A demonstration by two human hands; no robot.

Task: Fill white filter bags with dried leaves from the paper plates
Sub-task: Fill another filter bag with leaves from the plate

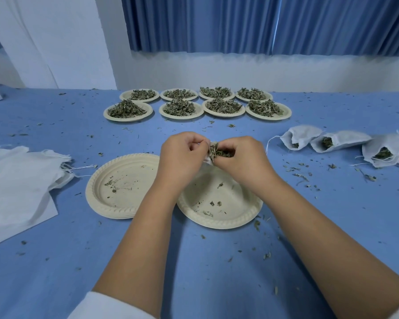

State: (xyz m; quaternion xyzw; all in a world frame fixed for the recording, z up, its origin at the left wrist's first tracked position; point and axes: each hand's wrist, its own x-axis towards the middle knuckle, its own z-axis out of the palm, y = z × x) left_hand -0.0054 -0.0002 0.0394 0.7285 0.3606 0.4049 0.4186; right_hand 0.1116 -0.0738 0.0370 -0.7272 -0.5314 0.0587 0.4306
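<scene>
**Leaves at the bag's mouth**

We see both hands raised together over two nearly bare paper plates (115,203). The left hand (180,155) pinches a white filter bag (207,160), mostly hidden between the hands. The right hand (242,157) grips a tuft of dried leaves (219,153) in curled fingers at its mouth. To the right lie filled bags (342,139), to the left flat empty bags (21,173), and eight heaped plates (224,115) stand at the far side of the table (194,261).

No legible text, label, brand, number or sign anywhere: none on the paper plates (129,192), none on the white filter bags (300,134), none on the blue tablecloth (205,272).
</scene>
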